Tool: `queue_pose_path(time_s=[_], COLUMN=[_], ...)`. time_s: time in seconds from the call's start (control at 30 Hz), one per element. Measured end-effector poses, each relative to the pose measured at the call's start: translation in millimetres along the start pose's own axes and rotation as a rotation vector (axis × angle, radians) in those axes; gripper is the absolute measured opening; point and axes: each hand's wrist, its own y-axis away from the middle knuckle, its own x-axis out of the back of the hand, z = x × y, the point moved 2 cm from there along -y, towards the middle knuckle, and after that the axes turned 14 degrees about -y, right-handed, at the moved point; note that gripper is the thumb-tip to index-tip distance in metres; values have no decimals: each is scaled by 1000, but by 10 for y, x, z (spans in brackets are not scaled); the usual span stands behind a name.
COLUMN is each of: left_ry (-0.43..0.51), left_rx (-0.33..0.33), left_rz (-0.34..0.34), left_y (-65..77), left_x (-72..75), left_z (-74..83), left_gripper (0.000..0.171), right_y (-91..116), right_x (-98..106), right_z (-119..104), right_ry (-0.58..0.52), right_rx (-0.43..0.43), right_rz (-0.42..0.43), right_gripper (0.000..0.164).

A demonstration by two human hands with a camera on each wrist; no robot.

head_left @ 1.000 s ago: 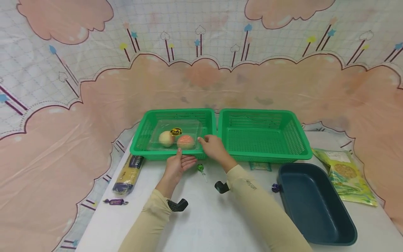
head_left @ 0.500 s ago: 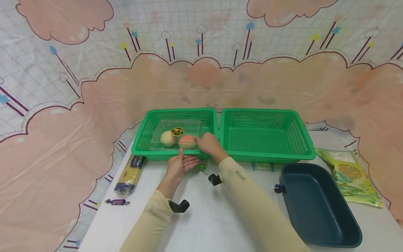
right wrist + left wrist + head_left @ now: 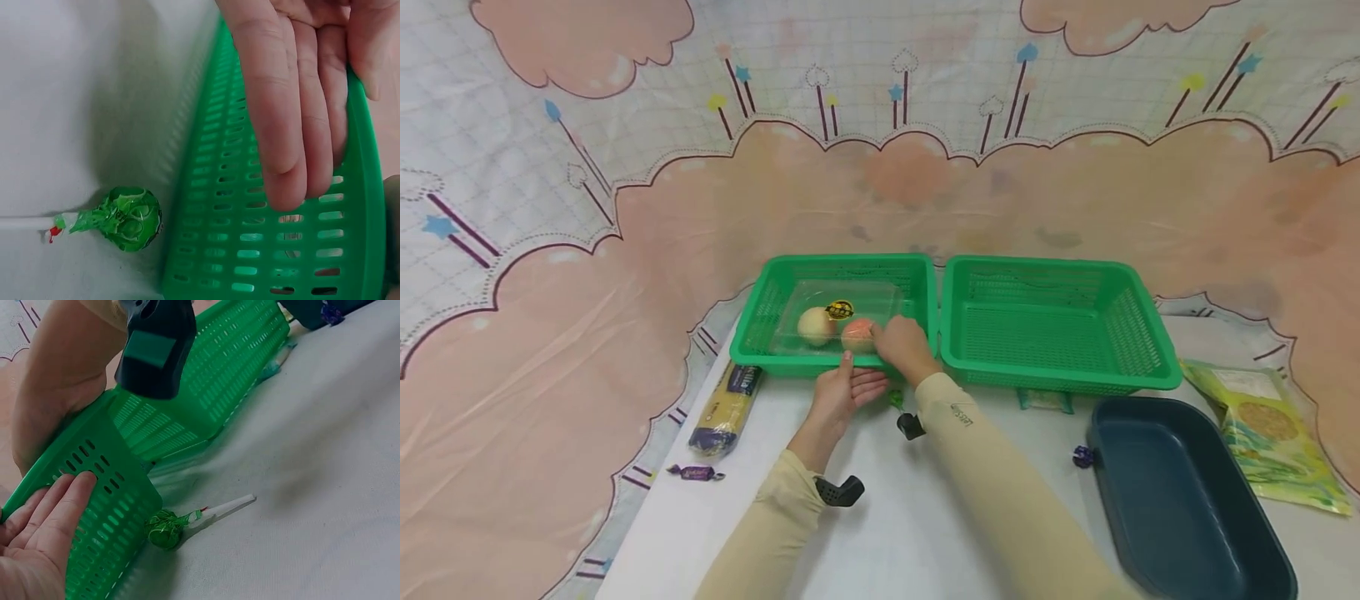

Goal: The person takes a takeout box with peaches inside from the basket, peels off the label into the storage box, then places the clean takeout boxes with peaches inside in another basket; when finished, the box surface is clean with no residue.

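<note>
In the head view, a clear plastic box (image 3: 838, 293) with a black-and-yellow sticker lies in the left green basket (image 3: 747, 337). Through its lid show a pale yellow ball-like item (image 3: 816, 325) and a pinkish-orange one (image 3: 857, 334). My left hand (image 3: 841, 392) holds the basket's front rim, thumb over it, fingers (image 3: 65, 509) straight along the outer wall. Inside the basket, my right hand (image 3: 904, 343) bends over the box's front right corner; its fingertips are hidden, so I cannot tell whether they grip it. A green-wrapped lollipop (image 3: 132, 219) lies before the basket.
A second green basket (image 3: 1060, 379) stands to the right. Right of centre are a dark blue tub (image 3: 1187, 500), a purple-wrapped candy (image 3: 1083, 457), a teal packet (image 3: 1046, 400) and a yellow-green bag (image 3: 1270, 433). A pasta pack (image 3: 726, 412) and purple candy (image 3: 696, 472) lie left.
My right hand has shifted left from the box's right edge onto its front right corner, its sleeve swinging left with it. My left hand stays at the rim. The head view has turned slightly left.
</note>
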Motion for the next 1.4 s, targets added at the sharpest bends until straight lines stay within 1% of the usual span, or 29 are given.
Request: queue_pose_path(time_s=[0.23, 0.37, 0.5, 0.63, 0.77, 0.87, 1.03, 1.17, 1.27, 1.4], left_ry=[20, 21, 16, 16, 26, 30, 30, 20, 19, 18], left_rx=[6, 10, 7, -3, 4, 10, 12, 11, 14, 21], left_rz=[-9, -3, -6, -6, 1, 5, 0, -9, -9, -8], left_y=[6, 10, 14, 20, 22, 20, 14, 18, 24, 15], left_x=[-18, 0, -3, -14, -17, -6, 1, -4, -3, 0], left_z=[25, 23, 27, 40, 41, 27, 6, 9, 19, 28], left_gripper=[67, 66, 65, 64, 62, 62, 64, 65, 64, 64], right_y=[-42, -70, -80, -85, -91, -84, -59, -16, 37, 103], right_x=[1, -12, 17, 55, 87, 106, 164, 257, 360, 517], right_z=[-2, -5, 2, 15, 37, 47, 65, 63, 40, 22], right_ry=[16, -18, -81, -167, -274, -335, -432, -521, -552, -537], right_rx=[-58, -75, -81, -71, -71, -76, -86, -69, -40, -18], right_rz=[-22, -24, -6, 15, 64, 92, 84, 88, 86, 88], right_gripper=[61, 63, 65, 68, 71, 72, 70, 73, 76, 66])
